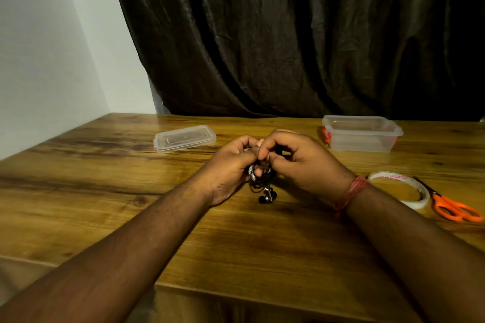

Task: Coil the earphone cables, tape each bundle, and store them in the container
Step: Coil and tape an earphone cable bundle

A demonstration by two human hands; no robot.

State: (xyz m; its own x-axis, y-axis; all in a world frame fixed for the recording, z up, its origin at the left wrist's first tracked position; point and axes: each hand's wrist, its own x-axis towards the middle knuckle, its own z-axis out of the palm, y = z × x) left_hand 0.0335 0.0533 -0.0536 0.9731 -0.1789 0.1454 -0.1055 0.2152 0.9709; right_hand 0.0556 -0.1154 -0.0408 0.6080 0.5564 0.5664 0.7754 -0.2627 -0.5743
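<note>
A coiled black earphone bundle (261,181) hangs between both hands above the middle of the wooden table (105,170), its two earbuds dangling below. My left hand (231,165) grips the coil from the left. My right hand (296,157) pinches it from the top right, fingers closed at the coil's upper edge. A shiny strip, seemingly tape, shows on the coil's left side. The clear plastic container (362,134) stands open at the back right, with an orange latch on its left end. Its lid (183,137) lies at the back left.
A roll of clear tape (401,189) lies by my right wrist, with orange-handled scissors (451,204) just right of it. A dark curtain hangs behind the table and a white wall runs along the left. The table's near edge is below my forearms.
</note>
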